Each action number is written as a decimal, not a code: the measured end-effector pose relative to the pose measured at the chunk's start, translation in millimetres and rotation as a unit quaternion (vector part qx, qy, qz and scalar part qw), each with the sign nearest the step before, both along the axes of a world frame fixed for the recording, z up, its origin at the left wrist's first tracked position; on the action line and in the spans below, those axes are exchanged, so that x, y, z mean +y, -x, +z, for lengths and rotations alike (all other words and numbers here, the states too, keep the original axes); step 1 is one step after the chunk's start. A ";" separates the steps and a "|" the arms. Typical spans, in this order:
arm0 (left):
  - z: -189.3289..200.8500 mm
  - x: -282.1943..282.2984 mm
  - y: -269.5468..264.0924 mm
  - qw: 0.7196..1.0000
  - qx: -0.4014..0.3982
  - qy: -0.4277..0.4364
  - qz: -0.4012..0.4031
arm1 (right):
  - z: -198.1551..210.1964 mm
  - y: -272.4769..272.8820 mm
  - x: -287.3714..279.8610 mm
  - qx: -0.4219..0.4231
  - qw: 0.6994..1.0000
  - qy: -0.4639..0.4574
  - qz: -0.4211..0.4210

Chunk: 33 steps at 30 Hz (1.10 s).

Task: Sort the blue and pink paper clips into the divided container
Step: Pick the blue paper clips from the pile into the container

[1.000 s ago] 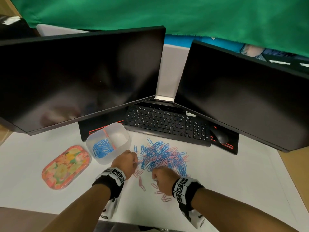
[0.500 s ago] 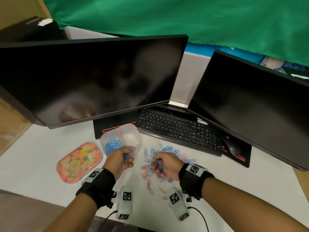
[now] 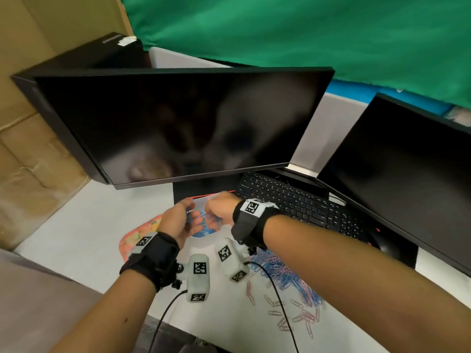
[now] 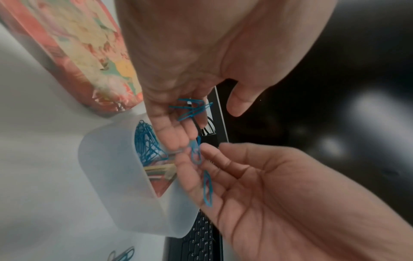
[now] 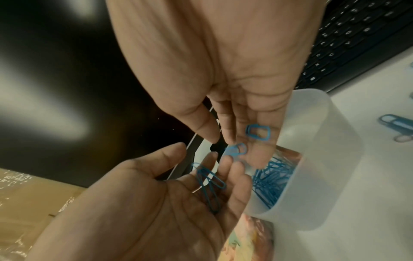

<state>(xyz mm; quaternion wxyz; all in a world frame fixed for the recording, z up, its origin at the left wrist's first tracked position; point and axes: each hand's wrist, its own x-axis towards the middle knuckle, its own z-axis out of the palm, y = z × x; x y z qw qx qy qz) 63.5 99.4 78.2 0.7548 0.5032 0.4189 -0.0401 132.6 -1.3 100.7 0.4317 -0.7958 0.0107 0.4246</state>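
Head view: both my hands hover over the divided container [image 3: 204,231] on the white worktop [image 3: 84,238], left hand [image 3: 178,221] and right hand [image 3: 220,206] close together, mixed paper clips [image 3: 293,278] heaped nearby.

Left wrist view: my left hand lies slack-fingered, blue paper clips [image 4: 193,108] resting across its fingers.

Right wrist view: my right hand is likewise loosely spread, blue clips [image 5: 258,132] on its fingers above the blue-filled compartment [image 5: 271,178].
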 end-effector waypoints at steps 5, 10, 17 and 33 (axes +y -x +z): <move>-0.6 -3.0 -5.6 0.999 0.011 -0.039 0.010 | 3.5 -0.9 -1.0 -0.078 0.997 -0.005 0.017; 0.3 -12.5 -11.6 0.996 0.022 -0.078 -0.023 | 7.3 0.6 -34.8 -0.083 0.995 -0.039 -0.039; 2.2 -48.6 -7.0 0.963 -0.110 -0.186 -0.163 | -18.0 19.7 -140.9 -0.063 0.990 -0.008 -0.125; -76.7 -121.3 13.3 0.606 -0.073 -0.517 -0.600 | -94.6 101.7 -269.6 -0.181 0.955 0.142 -0.186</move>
